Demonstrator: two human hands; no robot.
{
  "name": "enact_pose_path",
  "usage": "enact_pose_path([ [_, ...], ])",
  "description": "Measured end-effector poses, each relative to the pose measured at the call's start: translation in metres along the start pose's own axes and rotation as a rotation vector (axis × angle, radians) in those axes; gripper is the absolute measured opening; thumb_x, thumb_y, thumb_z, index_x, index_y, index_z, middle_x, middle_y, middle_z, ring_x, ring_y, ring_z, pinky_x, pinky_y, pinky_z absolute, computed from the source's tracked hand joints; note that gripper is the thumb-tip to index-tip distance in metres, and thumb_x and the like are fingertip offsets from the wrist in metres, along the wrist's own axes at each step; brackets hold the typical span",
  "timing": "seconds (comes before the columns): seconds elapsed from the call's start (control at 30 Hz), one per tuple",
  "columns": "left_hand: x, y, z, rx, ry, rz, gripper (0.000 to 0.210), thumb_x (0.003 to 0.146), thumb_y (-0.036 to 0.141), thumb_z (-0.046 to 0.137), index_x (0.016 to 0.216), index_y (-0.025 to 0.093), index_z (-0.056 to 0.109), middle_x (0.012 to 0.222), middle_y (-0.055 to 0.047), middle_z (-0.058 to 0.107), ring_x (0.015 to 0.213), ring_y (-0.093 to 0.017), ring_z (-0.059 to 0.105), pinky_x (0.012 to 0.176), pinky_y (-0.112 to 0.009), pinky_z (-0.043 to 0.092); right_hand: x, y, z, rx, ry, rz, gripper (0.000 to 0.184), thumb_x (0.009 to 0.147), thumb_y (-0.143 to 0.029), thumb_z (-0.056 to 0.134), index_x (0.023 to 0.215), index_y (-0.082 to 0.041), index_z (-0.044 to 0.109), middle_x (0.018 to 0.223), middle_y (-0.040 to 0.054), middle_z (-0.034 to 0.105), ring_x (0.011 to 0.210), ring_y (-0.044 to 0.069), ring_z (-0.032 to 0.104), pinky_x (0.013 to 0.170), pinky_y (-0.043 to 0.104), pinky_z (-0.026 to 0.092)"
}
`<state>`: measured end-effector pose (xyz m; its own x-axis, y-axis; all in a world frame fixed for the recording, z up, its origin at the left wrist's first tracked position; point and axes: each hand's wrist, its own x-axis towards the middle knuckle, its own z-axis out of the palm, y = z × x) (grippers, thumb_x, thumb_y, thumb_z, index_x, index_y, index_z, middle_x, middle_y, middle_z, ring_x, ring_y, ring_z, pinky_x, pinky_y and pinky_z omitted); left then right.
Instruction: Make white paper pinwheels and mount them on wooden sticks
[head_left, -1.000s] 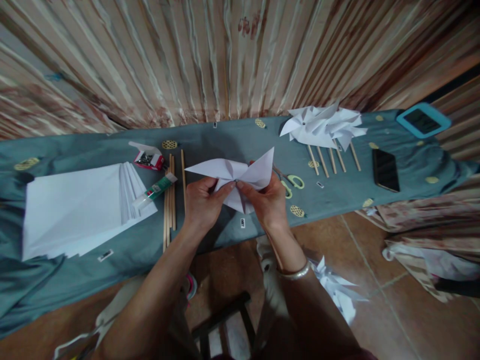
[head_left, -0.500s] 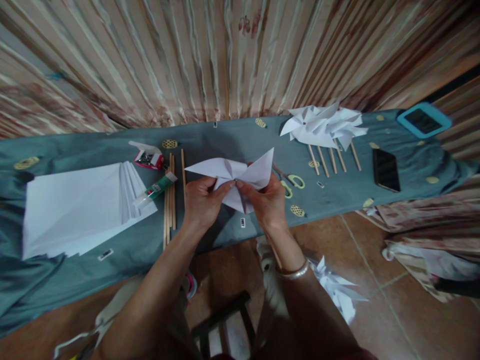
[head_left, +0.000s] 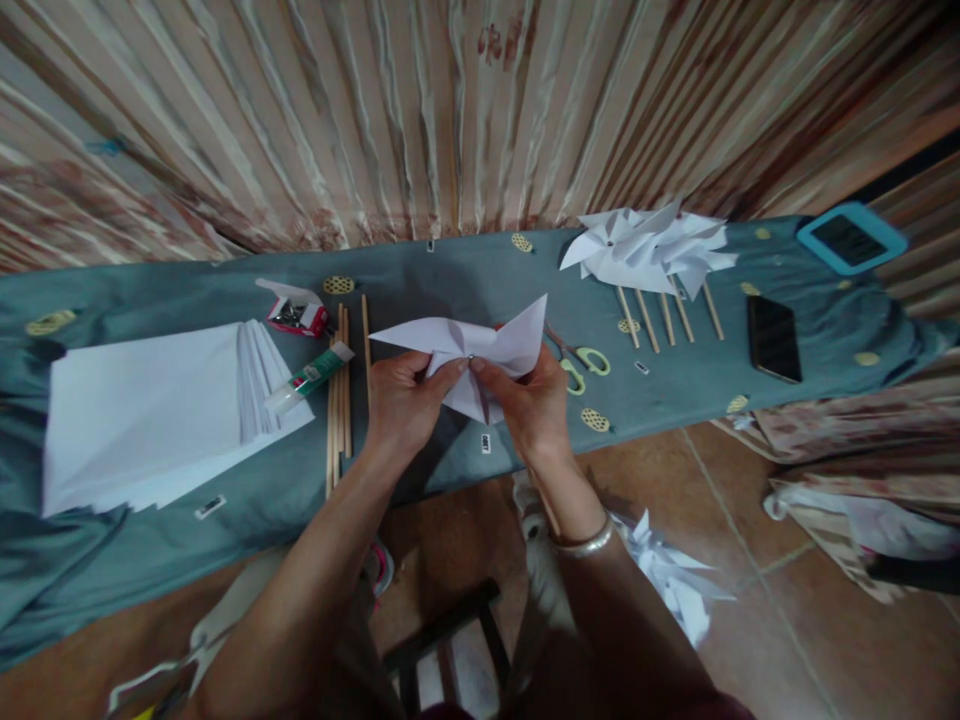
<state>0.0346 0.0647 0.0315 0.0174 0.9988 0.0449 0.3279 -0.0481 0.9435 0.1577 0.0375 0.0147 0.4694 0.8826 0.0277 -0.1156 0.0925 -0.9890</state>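
A white paper pinwheel [head_left: 495,342] is held over the middle of the table between both hands. My left hand [head_left: 405,400] is closed on its left side, the thumb pressed close to the centre. From the right, my right hand [head_left: 536,395] grips it too, its thumb meeting the left one at a small metal pin [head_left: 471,358] in the middle. The fingers behind the paper are hidden. Scissors [head_left: 589,362] with yellow-green handles lie just right of my right hand. Several wooden sticks [head_left: 343,400] lie left of my left hand.
Left on the table are a stack of white paper [head_left: 150,400], a glue tube [head_left: 311,378] and an open red box of pins [head_left: 300,315]. Finished pinwheels [head_left: 652,250], a phone [head_left: 774,338] and a blue-framed device [head_left: 851,238] lie right. More folded paper [head_left: 667,575] is on the floor.
Hardly anything differs. Both thumbs stay at the pinwheel's centre, and the hands have shifted only very slightly.
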Motion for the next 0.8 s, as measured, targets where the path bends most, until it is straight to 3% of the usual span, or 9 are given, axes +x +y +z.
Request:
enact_pose_path([
  [0.3, 0.0, 0.001, -0.001, -0.157, -0.05, -0.038, 0.022, 0.067, 0.034, 0.07, 0.057, 0.016, 0.062, 0.052, 0.005, 0.051, 0.052, -0.01, 0.043, 0.048, -0.021, 0.031, 0.001, 0.0, -0.002, -0.063, -0.031, -0.033, 0.035, 0.066, -0.031, 0.078, 0.097, -0.021, 0.063, 0.089, 0.0019, 0.073, 0.078, 0.018, 0.067, 0.075, 0.034, 0.057],
  [0.6, -0.003, -0.009, 0.005, -0.452, -0.111, -0.195, 0.018, 0.059, 0.03, 0.075, 0.064, 0.015, 0.067, 0.06, 0.003, 0.062, 0.057, -0.012, 0.053, 0.056, -0.023, 0.042, -0.003, -0.004, -0.007, -0.217, -0.025, -0.02, 0.039, 0.068, -0.034, 0.078, 0.101, -0.018, 0.065, 0.089, 0.003, 0.073, 0.078, 0.018, 0.067, 0.075, 0.033, 0.056],
  [0.8, -0.008, -0.01, 0.002, -0.56, -0.135, -0.29, 0.018, 0.057, 0.03, 0.076, 0.061, 0.015, 0.065, 0.056, 0.004, 0.061, 0.056, -0.011, 0.054, 0.058, -0.024, 0.044, -0.006, -0.006, -0.009, -0.277, -0.048, 0.012, 0.043, 0.065, -0.038, 0.08, 0.1, -0.017, 0.066, 0.086, 0.0034, 0.073, 0.075, 0.019, 0.066, 0.073, 0.033, 0.055],
])
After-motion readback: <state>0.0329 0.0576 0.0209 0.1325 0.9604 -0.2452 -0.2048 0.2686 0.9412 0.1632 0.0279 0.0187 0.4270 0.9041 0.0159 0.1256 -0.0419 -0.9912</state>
